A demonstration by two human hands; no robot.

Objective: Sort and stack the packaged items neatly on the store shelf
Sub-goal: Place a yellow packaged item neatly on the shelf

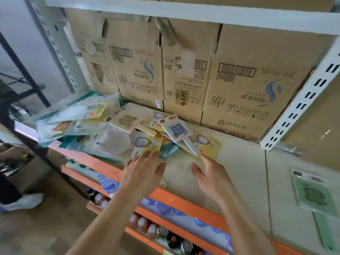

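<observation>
A loose heap of flat packaged items (103,133) lies across the left half of the cream shelf (239,162). On top sits a pack with a blue square print (177,129), and yellow packs (147,146) lie at the heap's near edge. My left hand (141,172) is open, its fingertips touching the near yellow pack. My right hand (211,175) is open too, its fingertips at the corner of another yellow pack (209,146). A single green pack (314,196) lies apart on the shelf's right end.
Brown cardboard boxes (248,85) stand along the shelf's back. A white slotted upright (303,100) rises at the right. Orange-edged lower shelves (165,227) hold bottles below. A dark metal frame (22,74) stands at the left, with floor beneath.
</observation>
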